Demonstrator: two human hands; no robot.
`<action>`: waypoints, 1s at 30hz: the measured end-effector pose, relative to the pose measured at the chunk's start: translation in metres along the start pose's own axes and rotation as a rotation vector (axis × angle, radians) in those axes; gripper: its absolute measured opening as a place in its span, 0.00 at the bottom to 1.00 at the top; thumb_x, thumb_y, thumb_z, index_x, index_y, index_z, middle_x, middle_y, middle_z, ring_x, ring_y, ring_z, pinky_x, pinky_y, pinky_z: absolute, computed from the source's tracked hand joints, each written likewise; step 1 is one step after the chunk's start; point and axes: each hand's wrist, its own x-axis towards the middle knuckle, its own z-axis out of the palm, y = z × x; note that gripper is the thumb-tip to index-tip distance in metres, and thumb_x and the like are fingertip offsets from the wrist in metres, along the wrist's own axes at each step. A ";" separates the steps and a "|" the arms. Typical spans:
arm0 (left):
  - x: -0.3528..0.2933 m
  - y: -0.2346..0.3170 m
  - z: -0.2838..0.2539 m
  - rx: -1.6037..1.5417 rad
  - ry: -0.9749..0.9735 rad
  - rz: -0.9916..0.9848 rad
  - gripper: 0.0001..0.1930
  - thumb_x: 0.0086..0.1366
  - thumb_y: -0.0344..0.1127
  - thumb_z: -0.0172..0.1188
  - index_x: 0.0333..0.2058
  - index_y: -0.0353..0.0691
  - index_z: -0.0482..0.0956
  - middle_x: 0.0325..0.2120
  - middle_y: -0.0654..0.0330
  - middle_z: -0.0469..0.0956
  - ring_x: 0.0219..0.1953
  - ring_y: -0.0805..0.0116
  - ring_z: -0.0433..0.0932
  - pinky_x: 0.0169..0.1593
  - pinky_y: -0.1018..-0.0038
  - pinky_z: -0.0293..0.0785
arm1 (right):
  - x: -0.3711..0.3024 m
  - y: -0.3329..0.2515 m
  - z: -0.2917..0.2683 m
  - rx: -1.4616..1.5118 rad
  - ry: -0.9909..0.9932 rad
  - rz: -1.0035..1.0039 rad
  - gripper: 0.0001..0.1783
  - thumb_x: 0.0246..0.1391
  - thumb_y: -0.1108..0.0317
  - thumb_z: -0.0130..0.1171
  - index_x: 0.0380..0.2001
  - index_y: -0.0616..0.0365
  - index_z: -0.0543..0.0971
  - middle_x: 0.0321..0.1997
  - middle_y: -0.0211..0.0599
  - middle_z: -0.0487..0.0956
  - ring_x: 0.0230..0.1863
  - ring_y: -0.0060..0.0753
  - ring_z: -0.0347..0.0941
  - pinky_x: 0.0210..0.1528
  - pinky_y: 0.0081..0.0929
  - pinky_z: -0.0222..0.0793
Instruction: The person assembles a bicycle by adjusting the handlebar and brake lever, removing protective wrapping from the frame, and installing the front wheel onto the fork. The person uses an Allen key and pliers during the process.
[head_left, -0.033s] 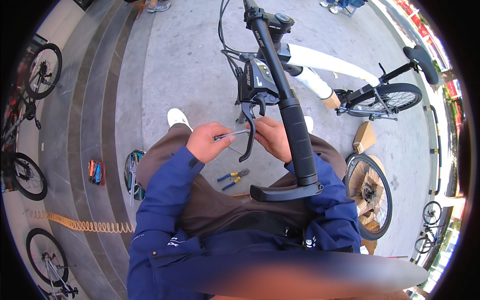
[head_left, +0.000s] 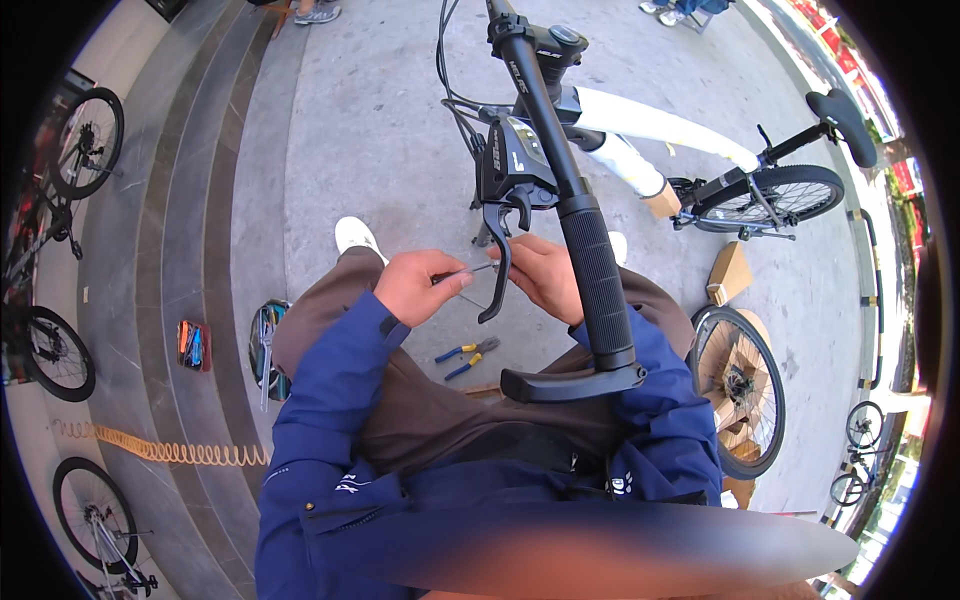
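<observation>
Head view: rod (head_left: 482, 267) (perhaps metal) lies between left hand (head_left: 414, 286) and right hand (head_left: 545, 276).

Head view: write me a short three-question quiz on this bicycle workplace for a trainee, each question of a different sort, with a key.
1. Multiple choice: Which tool lies on the ground between the two brown trouser legs?
A) a claw hammer
B) pliers with blue-and-yellow handles
C) a hand saw

2. True or false: The loose bicycle wheel is on the person's left side.

3. Short answer: In the picture, which of the person's hands appears closer to the black handlebar grip?

Key:
1. B
2. False; it is on the person's right.
3. The right hand; the left hand is farther to the left.
</observation>
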 end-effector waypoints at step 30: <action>-0.006 0.038 0.048 0.254 -0.166 0.459 0.10 0.69 0.34 0.67 0.47 0.42 0.88 0.31 0.53 0.83 0.32 0.54 0.83 0.37 0.66 0.77 | -0.088 -0.045 -0.030 -0.049 0.121 0.146 0.14 0.60 0.58 0.69 0.41 0.56 0.84 0.38 0.44 0.84 0.37 0.56 0.82 0.38 0.43 0.79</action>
